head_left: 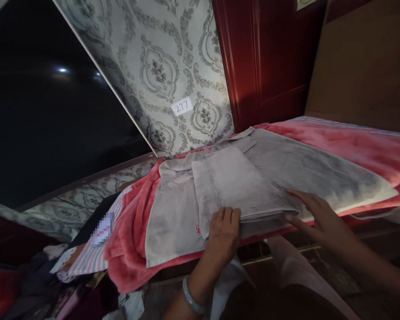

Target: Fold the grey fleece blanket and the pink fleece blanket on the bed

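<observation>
A: Background?
B: Patterned wall [160, 71], paper tag [182, 106] reading "277".
A: Folded grey cloth [235, 180]?
B: On spread grey cloth [173, 209]. Near edge runs left-right; long axis unclear. Red mark [197, 229] by left edge, unreadable.
A: Hands?
B: Left hand [224, 231]: fingers over near edge, thumb hidden, can't tell if pinching. Right hand [315, 220]: thumb and fingers spread, near right corner.

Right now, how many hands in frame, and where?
2. The left hand is on the folded gray cloth, toward the left of its near edge; the right hand is at its right end, thumb and fingers apart. No others visible.
</observation>
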The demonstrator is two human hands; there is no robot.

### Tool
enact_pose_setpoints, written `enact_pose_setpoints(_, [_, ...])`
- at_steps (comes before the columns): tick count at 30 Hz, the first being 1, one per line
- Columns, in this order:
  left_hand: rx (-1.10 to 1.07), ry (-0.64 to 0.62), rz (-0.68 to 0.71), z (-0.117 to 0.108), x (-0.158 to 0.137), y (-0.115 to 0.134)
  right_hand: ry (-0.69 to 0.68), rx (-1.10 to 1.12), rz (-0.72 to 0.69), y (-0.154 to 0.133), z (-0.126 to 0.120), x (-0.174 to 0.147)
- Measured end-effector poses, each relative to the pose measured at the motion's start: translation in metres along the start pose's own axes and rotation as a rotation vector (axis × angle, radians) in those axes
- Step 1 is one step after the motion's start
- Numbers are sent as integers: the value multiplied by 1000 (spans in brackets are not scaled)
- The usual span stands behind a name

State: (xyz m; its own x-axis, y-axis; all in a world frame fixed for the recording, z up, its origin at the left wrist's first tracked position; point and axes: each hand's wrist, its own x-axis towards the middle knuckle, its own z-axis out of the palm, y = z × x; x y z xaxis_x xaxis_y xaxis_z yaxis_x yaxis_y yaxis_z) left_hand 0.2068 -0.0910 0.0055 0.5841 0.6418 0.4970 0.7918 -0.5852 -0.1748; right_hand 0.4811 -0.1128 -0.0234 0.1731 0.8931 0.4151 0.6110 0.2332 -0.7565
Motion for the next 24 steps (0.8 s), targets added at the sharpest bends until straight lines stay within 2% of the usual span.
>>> enact_pose_setpoints(2, [0, -24, 12, -5, 4, 0, 75, -243, -237, -2, 7, -8])
enact_pose_setpoints(4, [2, -37, 22, -11, 9, 0, 74, -416, -415, -11, 20, -15])
enact_pose_setpoints(7, [30, -36, 37, -18, 14, 1, 54, -558, -593, -29, 43, -14])
enact_pose_setpoints(9, [57, -26, 54, -20, 18, 3, 87, -586, -675, -39, 55, -5])
enact_pose_setpoints(11, [74, -31, 53, -20, 21, 7, 130, -587, -739, -45, 60, 8])
enact_pose_setpoints(14, [40, -91, 13, -28, 25, 11, 113, -552, -805, -51, 58, 26])
enact_pose_setpoints(17, [-149, -112, -13, -49, 22, 2, 74, -508, -820, -56, 44, 38])
enact_pose_setpoints(19, [-328, -23, -15, -63, 13, -18, 80, -498, -812, -60, 31, 45])
enact_pose_setpoints(21, [-442, 135, -56, -68, -3, -46, 93, -495, -801, -65, 17, 53])
enact_pose_setpoints(23, [-462, 260, -147, -60, -22, -74, 93, -487, -780, -71, 4, 59])
enact_pose_setpoints(24, [-445, 272, -191, -52, -32, -85, 84, -481, -768, -75, -3, 61])
